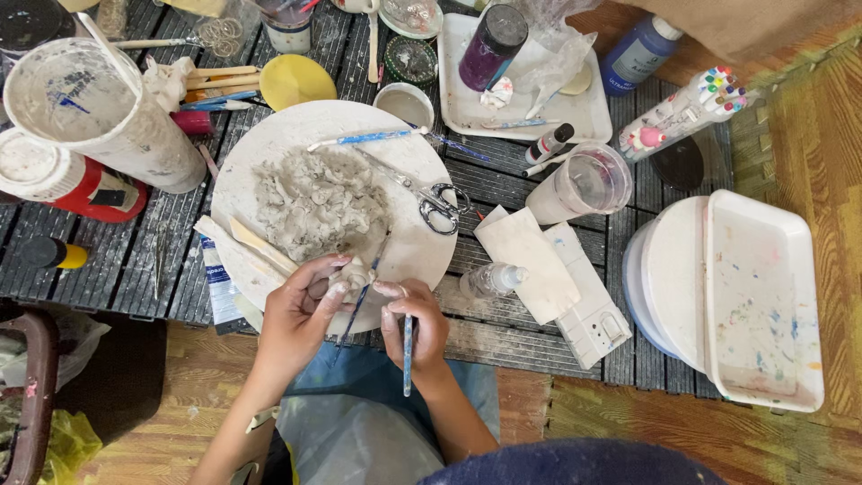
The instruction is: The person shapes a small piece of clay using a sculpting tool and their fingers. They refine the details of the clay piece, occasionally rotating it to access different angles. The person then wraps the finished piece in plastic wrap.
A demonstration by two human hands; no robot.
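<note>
— Between our fingertips, head view: our left hand (296, 310) pinches a small clay lump (352, 274), thumb and fingers pressed onto it, at the near rim of the round board (422, 251).

— And our right hand (415, 325)?

— Its fingers are closed around a blue brush (407, 346), thumb tip touching the lump.

— What could go wrong?

— We judge that too hard a squeeze could squash the soft clay, or the lump could slip off the board's edge.

Grey clay (316, 205), blue-handled brush (407, 352), yellow disc (295, 80)
</note>
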